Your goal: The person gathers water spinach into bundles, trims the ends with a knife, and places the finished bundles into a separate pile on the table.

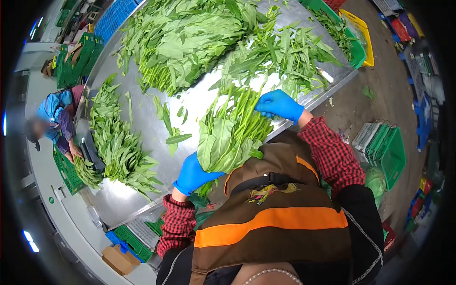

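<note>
At the near edge of the metal table (147,128), just in front of the brown and orange apron (270,213), the person is holding a bunch of greens (232,135) with both hands in blue gloves. The left hand (192,175) is sitting at 7 o'clock of the bunch, and its fingers are curling shut under the wide leaves. The right hand (279,105) is sitting at 1 o'clock of the bunch, and its fingers are pressing together around the thin stems. The bunch is hanging tilted between the two hands, a little above the table edge. At 12 o'clock a big heap of leaves (180,42) is lying on the table, and a second heap (292,52) is lying just beside it at 1 o'clock. At 9 o'clock a long pile of greens (118,142) is lying, and another person (57,118) is bending next to it. At 3 o'clock green crates (392,154) are standing on the floor.
</note>
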Tool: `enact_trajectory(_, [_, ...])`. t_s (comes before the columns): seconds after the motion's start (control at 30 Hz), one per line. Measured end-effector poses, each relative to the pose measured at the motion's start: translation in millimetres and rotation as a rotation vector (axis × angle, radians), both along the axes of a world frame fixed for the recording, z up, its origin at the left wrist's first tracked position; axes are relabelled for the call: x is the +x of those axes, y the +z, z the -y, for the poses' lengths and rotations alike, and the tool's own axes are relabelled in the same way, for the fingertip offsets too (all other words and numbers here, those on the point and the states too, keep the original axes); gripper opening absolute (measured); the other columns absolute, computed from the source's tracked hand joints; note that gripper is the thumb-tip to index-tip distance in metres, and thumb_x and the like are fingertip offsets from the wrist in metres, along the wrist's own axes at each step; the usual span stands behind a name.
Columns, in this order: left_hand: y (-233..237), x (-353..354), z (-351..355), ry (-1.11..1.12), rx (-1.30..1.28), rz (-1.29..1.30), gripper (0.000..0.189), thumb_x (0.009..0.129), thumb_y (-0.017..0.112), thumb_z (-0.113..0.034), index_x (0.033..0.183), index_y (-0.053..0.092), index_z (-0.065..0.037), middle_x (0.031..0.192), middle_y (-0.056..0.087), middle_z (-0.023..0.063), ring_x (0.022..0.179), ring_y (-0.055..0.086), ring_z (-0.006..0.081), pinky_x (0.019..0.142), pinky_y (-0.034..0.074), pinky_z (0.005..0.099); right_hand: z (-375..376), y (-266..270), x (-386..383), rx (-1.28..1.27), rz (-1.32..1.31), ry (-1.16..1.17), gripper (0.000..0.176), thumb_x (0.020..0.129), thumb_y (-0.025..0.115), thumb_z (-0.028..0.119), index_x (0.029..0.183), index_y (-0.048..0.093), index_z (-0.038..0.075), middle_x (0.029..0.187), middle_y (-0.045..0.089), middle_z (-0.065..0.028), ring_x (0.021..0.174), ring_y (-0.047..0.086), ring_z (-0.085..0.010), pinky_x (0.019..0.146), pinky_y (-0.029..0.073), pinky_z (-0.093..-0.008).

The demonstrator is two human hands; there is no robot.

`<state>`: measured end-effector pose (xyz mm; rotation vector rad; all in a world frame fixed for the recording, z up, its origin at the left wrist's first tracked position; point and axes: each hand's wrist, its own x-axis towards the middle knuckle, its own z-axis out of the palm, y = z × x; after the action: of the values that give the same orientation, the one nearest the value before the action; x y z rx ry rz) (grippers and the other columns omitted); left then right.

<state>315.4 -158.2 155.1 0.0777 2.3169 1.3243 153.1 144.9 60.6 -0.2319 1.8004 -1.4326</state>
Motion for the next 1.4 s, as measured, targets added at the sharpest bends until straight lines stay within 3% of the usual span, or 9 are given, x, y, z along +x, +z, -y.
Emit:
enact_trajectory(0.17, [0,1,3,-0.001,0.025,0.007,0.062,0.068,0.083,-0.023,0.119,0.057,0.000,0.108,0.066,0.0157,0.099,0.065,0.0249,0.085,0.050,0.0342,-18,-32,-17,0.374,-0.439,-0.355,0.022,0.083,0.068,0.024,0.094,0.067,0.005,0.086,0.066,-0.0049,0.071,0.061,-0.0119,0.061,0.050,-0.0269])
enact_trajectory(0.23, [2,2,2,0.015,0.031,0.021,0.063,0.068,0.083,-0.022,0.120,0.057,0.000,0.108,0.066,0.0153,0.099,0.065,0.0243,0.086,0.049,0.0340,-6,9,-13,-0.075,-0.560,-0.500,0.015,0.082,0.068,0.021,0.091,0.067,0.008,0.088,0.065,-0.0046,0.076,0.061,-0.0152,0.064,0.050,-0.0293])
enact_trajectory(0.4, [-1,-1,-3,-0.001,0.016,0.009,0.063,0.068,0.083,-0.023,0.120,0.057,-0.001,0.109,0.066,0.0149,0.099,0.065,0.0245,0.085,0.050,0.0341,24,56,-4,-0.069,-1.005,0.119,0.022,0.079,0.068,0.030,0.082,0.063,0.009,0.081,0.063,-0.0069,0.077,0.058,-0.0276,0.073,0.046,-0.0377])
enact_trajectory(0.53, [-4,-1,-3,-0.027,-0.158,-0.109,0.058,0.068,0.081,-0.026,0.117,0.059,-0.005,0.106,0.066,0.0145,0.096,0.064,0.0310,0.081,0.051,0.0366,24,54,1,0.057,-0.787,0.248,0.029,0.075,0.074,0.029,0.085,0.062,0.005,0.079,0.063,-0.0092,0.074,0.062,-0.0234,0.070,0.049,-0.0350])
enact_trajectory(0.6, [-1,-3,-4,-0.026,-0.205,-0.180,0.056,0.067,0.081,-0.025,0.115,0.060,-0.007,0.103,0.065,0.0140,0.093,0.063,0.0330,0.079,0.051,0.0376,17,47,4,-0.131,-0.361,-0.033,0.030,0.076,0.075,0.032,0.086,0.062,0.007,0.074,0.061,-0.0042,0.070,0.059,-0.0155,0.067,0.048,-0.0303])
enact_trajectory(0.73, [-2,-6,-1,-0.042,-0.328,-0.413,0.049,0.065,0.079,-0.022,0.110,0.062,-0.009,0.092,0.062,0.0121,0.083,0.061,0.0338,0.070,0.049,0.0398,9,26,-4,0.049,-0.403,-0.427,0.039,0.074,0.078,0.033,0.092,0.062,0.003,0.071,0.059,-0.0020,0.062,0.053,-0.0092,0.059,0.046,-0.0265])
enact_trajectory(1.0, [2,-23,29,-0.340,-0.678,-0.583,0.059,0.061,0.068,-0.006,0.118,0.054,-0.005,0.094,0.058,0.0110,0.081,0.056,0.0298,0.069,0.045,0.0397,12,8,-12,-0.248,-0.271,-0.360,0.022,0.083,0.066,0.012,0.101,0.067,0.000,0.089,0.067,-0.0033,0.070,0.056,-0.0054,0.064,0.048,-0.0225])
enact_trajectory(1.23, [5,-41,54,-0.473,-1.000,-0.789,0.064,0.073,0.056,-0.006,0.135,0.047,-0.020,0.110,0.058,0.0081,0.093,0.057,0.0243,0.073,0.045,0.0355,6,28,3,-0.192,-0.305,0.157,0.034,0.078,0.066,0.007,0.111,0.059,0.003,0.093,0.066,-0.0039,0.084,0.061,-0.0099,0.080,0.050,-0.0263])
enact_trajectory(1.4, [-3,-47,70,-0.460,-0.992,-0.877,0.061,0.074,0.056,-0.007,0.133,0.048,-0.022,0.114,0.058,0.0098,0.100,0.057,0.0269,0.079,0.047,0.0378,9,36,24,-0.279,0.024,-0.005,0.019,0.085,0.060,0.006,0.103,0.064,0.000,0.091,0.067,-0.0047,0.081,0.061,-0.0082,0.075,0.050,-0.0244])
